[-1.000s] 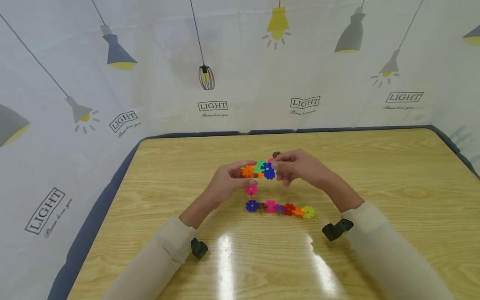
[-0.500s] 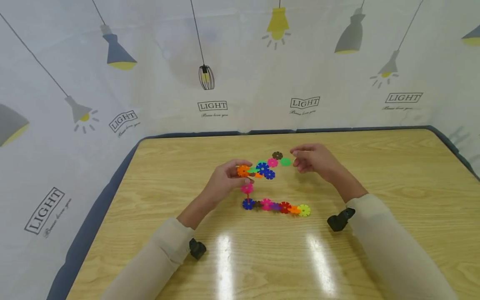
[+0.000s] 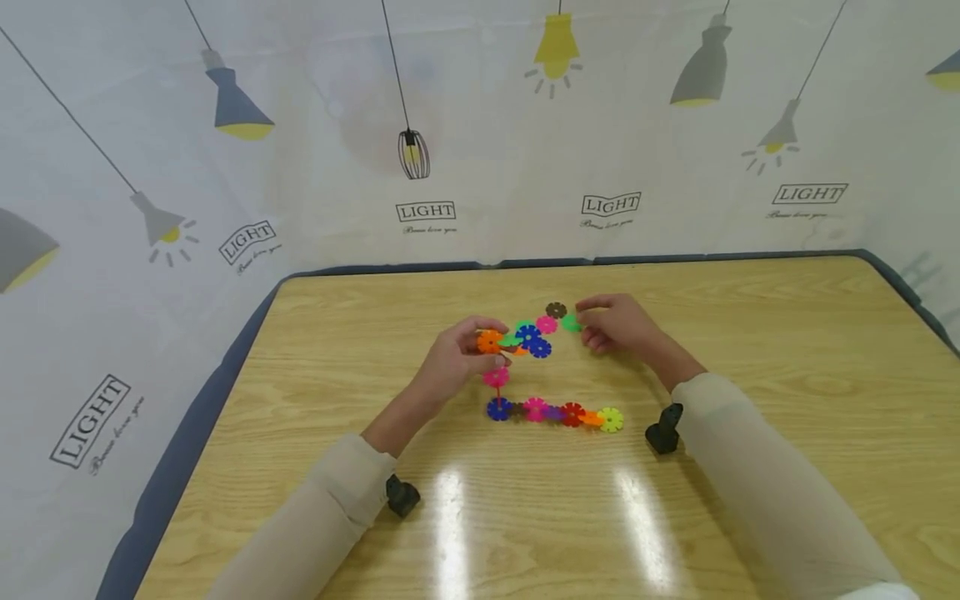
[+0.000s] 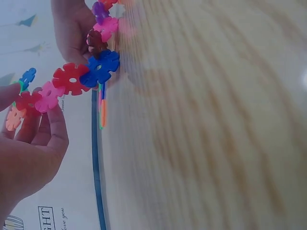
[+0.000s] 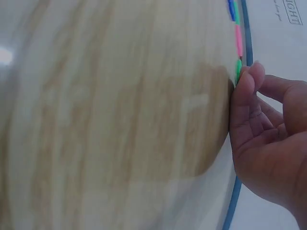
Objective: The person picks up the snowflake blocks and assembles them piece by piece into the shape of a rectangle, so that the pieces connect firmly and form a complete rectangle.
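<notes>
A chain of interlocking plastic snowflake discs bends in the head view. My left hand (image 3: 453,350) grips its upper left corner, fingers and thumb around an orange disc (image 3: 490,342) and its neighbours. From there a pink disc (image 3: 496,377) leads down to a blue disc (image 3: 499,409), and a row runs right to a yellow disc (image 3: 611,419). Another blue disc (image 3: 528,337) sits on the upper arm. My right hand (image 3: 618,325) has thumb and fingertips at a loose green disc (image 3: 571,322), apparently pinching its edge; the fingers partly hide it.
Loose pink (image 3: 546,324) and brown (image 3: 556,310) discs lie just behind the chain, left of my right hand. The wooden table (image 3: 360,333) ends at a printed curtain (image 3: 517,225) behind and at the left.
My right hand let go of a blue disc at the chain's upper arm, drew away rightwards, then came back left onto the green disc. The left hand keeps its grip, shifting slightly.
</notes>
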Demonstrator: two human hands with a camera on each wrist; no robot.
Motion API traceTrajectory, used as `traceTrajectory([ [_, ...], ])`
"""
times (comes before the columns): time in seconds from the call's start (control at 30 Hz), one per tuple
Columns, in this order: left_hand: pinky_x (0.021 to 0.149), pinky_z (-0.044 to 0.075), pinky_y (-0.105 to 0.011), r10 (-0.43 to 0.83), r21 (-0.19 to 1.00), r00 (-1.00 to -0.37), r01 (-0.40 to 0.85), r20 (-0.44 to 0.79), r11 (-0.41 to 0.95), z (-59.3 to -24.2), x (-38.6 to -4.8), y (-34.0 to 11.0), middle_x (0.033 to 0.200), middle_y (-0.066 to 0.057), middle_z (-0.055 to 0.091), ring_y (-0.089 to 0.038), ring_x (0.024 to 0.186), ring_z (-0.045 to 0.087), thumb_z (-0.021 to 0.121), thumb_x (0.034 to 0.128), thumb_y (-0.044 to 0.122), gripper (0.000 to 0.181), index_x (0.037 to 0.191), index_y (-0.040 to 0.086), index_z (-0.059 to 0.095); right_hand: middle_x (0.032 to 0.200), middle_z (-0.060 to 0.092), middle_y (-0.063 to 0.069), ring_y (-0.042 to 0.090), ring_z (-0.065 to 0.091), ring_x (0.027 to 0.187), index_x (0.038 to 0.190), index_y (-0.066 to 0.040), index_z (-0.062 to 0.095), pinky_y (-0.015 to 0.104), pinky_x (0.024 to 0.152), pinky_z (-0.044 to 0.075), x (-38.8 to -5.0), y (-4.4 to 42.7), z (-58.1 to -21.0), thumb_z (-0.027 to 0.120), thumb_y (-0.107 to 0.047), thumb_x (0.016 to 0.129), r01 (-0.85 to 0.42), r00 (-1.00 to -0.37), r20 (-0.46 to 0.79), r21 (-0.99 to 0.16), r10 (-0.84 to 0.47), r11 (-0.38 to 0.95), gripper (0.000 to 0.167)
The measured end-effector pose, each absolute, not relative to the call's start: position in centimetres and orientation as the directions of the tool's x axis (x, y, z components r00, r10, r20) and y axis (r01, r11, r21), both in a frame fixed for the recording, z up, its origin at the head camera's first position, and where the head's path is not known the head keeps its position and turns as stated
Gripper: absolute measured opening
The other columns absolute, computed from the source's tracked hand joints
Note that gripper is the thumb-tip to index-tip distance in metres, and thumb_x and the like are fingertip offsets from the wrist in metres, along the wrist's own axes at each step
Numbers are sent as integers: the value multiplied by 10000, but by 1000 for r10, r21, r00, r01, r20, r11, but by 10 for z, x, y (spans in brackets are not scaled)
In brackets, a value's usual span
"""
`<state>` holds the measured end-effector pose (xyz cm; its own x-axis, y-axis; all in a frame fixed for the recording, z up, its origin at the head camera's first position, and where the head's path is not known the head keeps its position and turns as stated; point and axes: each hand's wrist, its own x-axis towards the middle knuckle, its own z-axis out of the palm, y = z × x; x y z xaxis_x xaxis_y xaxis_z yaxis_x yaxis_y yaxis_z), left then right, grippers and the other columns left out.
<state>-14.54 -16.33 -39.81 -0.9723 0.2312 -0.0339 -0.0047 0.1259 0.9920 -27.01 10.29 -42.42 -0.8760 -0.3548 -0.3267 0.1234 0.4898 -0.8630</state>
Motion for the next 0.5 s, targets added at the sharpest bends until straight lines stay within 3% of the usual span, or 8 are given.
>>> traceTrajectory([
  [0.17, 745, 538, -261, 233, 992, -972, -8, -37, 122, -396, -146, -162, 1139, -286, 633, -214, 887, 673, 617, 914, -23, 347, 1255, 12, 562, 672, 609, 50, 126, 559, 508, 1366, -45, 512, 278, 539, 548, -271, 98, -426, 582, -189, 977, 70, -877, -329, -809, -350, 584, 420],
  [0.33, 687, 492, -267, 221, 993, -975, 2, -24, 117, -397, -146, -159, 965, -138, 680, -183, 796, 616, 677, 901, 57, 329, 1213, 27, 575, 666, 593, 46, 136, 542, 495, 1299, -55, 550, 266, 527, 532, -269, 94, -425, 619, -173, 955, 38, -882, -329, -765, -338, 643, 371],
  [0.5, 682, 514, -246, 207, 996, -978, 8, -12, 93, -400, -147, -157, 900, -55, 686, -342, 916, 660, 685, 912, 135, 248, 1118, 45, 580, 682, 600, 52, 128, 544, 511, 1176, 17, 550, 262, 542, 533, -268, 94, -423, 656, -168, 933, 35, -878, -342, -743, -334, 669, 323],
])
